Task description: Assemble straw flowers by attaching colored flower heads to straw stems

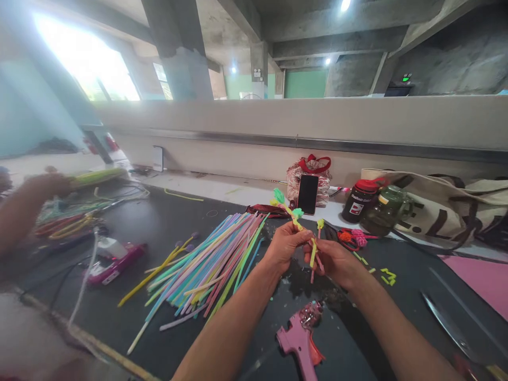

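yel. stem: part hid by fingers | glue gun: btm cut

Both bare forearms reach up from the bottom of the view, the left forearm slanting in from one side, the right forearm from the other, and they converge just ahead! Here's the left hand, thumb laid across toward its partner, fingers curled in a pinch. Right beside it, the right hand answers with bent fingers and thumb drawn together.
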Demonstrator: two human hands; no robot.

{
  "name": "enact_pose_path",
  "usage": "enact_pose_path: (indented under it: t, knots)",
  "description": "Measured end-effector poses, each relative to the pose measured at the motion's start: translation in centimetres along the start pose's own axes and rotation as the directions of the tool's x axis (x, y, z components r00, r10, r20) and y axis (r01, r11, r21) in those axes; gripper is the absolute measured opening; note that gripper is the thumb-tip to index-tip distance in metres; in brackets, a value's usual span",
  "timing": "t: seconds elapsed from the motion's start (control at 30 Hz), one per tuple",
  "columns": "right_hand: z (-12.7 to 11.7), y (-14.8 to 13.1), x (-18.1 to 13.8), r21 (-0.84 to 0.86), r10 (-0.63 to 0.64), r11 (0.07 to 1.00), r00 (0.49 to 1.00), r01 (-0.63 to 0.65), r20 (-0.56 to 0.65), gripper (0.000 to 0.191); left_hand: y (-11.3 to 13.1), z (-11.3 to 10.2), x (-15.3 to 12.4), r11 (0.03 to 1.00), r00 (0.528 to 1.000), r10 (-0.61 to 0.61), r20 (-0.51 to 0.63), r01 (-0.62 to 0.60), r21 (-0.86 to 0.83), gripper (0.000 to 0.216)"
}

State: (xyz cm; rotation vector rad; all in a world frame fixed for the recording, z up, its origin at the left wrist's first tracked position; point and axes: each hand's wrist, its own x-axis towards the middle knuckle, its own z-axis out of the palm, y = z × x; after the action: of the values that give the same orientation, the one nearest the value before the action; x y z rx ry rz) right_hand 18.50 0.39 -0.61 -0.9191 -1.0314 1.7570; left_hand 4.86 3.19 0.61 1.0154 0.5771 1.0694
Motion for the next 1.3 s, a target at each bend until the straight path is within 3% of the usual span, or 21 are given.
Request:
enact_pose_path:
  t: [0.13, 0.33, 0.4, 0.43, 0.47, 0.53, 0.57, 0.6, 0.63, 0.67, 0.7, 0.73, 0.77, 0.83, 0.87, 0.9, 0.93, 1.0, 1.07, 1.3]
  knots:
    - [0.0, 0.5, 0.2, 0.002, -0.019, 1.0, 0.999, 0.019, 0.038, 0.032, 0.4, 0.1, -0.1, 0.998, 1.0, 0.028, -0.009, -0.028, 0.051, 0.017]
    - [0.0, 0.4, 0.2, -0.082, -0.02, 0.996, 0.999, 0.018, -0.029, 0.028, 0.8, 0.4, -0.3, 0.994, 0.997, 0.079, -0.017, -0.078, 0.077, 0.016]
    - [0.4, -0.1, -0.1, -0.258, -0.061, 0.965, 0.996, 0.04, -0.071, 0.025, 0.6, 0.4, -0.2, 0.992, 0.993, 0.087, -0.083, -0.079, 0.096, 0.017]
    - [0.6, -0.3, -0.3, -0.436, -0.123, 0.897, 0.988, 0.07, -0.095, 0.025, 0.4, 0.4, -0.2, 0.991, 0.988, 0.091, -0.122, -0.078, 0.108, 0.018]
    - [0.8, -0.4, -0.5, -0.65, -0.222, 0.754, 0.969, 0.099, -0.11, 0.027, 0.2, 0.4, -0.1, 0.99, 0.983, 0.095, -0.157, -0.076, 0.122, 0.018]
    - [1.4, -0.5, -0.9, -0.964, -0.467, 0.254, 0.883, 0.079, -0.051, 0.031, -0.3, 0.3, 0.1, 0.986, 0.97, 0.103, -0.221, -0.069, 0.154, 0.019]
    - [1.7, -0.4, -1.0, -1.0, -0.562, 0.01, 0.827, 0.025, 0.015, 0.031, -0.6, 0.3, 0.3, 0.984, 0.963, 0.102, -0.249, -0.061, 0.167, 0.018]
    - [2.0, -0.3, -1.1, -0.984, -0.623, -0.173, 0.778, -0.036, 0.081, 0.031, -0.7, 0.2, 0.4, 0.984, 0.959, 0.094, -0.269, -0.049, 0.169, 0.018]
    - [2.2, -0.2, -1.2, -0.956, -0.658, -0.281, 0.742, -0.084, 0.128, 0.03, -0.8, 0.2, 0.5, 0.987, 0.957, 0.08, -0.28, -0.036, 0.158, 0.018]
    - [2.3, -0.2, -1.2, -0.942, -0.674, -0.318, 0.725, -0.112, 0.141, 0.03, -0.9, 0.1, 0.5, 0.99, 0.958, 0.063, -0.281, -0.024, 0.139, 0.018]
    - [2.3, -0.2, -1.2, -0.95, -0.676, -0.29, 0.728, -0.116, 0.118, 0.03, -0.8, 0.1, 0.5, 0.993, 0.961, 0.046, -0.273, -0.014, 0.116, 0.018]
    - [2.3, -0.4, -1.2, -0.975, -0.654, -0.2, 0.754, -0.095, 0.06, 0.029, -0.7, 0.0, 0.5, 0.995, 0.965, 0.034, -0.261, -0.008, 0.097, 0.018]
    - [2.1, -0.6, -1.2, -0.998, -0.602, -0.042, 0.798, -0.056, -0.019, 0.028, -0.5, 0.0, 0.5, 0.997, 0.97, 0.026, -0.241, -0.007, 0.082, 0.018]
    - [1.5, -1.2, -1.1, -0.908, -0.375, 0.417, 0.916, 0.028, -0.144, 0.031, -0.1, -0.1, 0.4, 0.999, 0.985, 0.023, -0.173, -0.015, 0.049, 0.017]
    - [1.2, -1.4, -1.1, -0.765, -0.234, 0.643, 0.961, 0.042, -0.144, 0.035, 0.1, -0.2, 0.3, 0.999, 0.992, 0.023, -0.124, -0.02, 0.027, 0.017]
    - [0.8, -1.5, -1.0, -0.582, -0.113, 0.813, 0.988, 0.031, -0.104, 0.039, 0.3, -0.2, 0.2, 1.0, 0.997, 0.024, -0.072, -0.023, 0.005, 0.017]
    - [0.6, -1.5, -1.0, -0.403, -0.024, 0.915, 0.999, 0.003, -0.047, 0.042, 0.5, -0.3, 0.0, 1.0, 0.999, 0.023, -0.024, -0.023, -0.014, 0.016]
    - [0.3, -1.2, -0.9, -0.168, 0.062, 0.984, 0.996, -0.052, 0.057, 0.043, 0.7, -0.4, -0.1, 1.0, 0.999, 0.007, 0.043, -0.006, -0.027, 0.016]
    - [0.2, -0.5, -0.7, -0.086, 0.072, 0.994, 0.992, -0.063, 0.105, 0.037, 0.8, -0.5, -0.3, 0.999, 0.998, -0.011, 0.068, 0.014, -0.033, 0.017]
    - [0.2, 0.3, -0.7, -0.123, -0.022, 0.992, 0.995, 0.034, 0.102, 0.03, 1.2, -0.4, -0.3, 0.998, 0.995, -0.039, 0.088, 0.043, -0.049, 0.017]
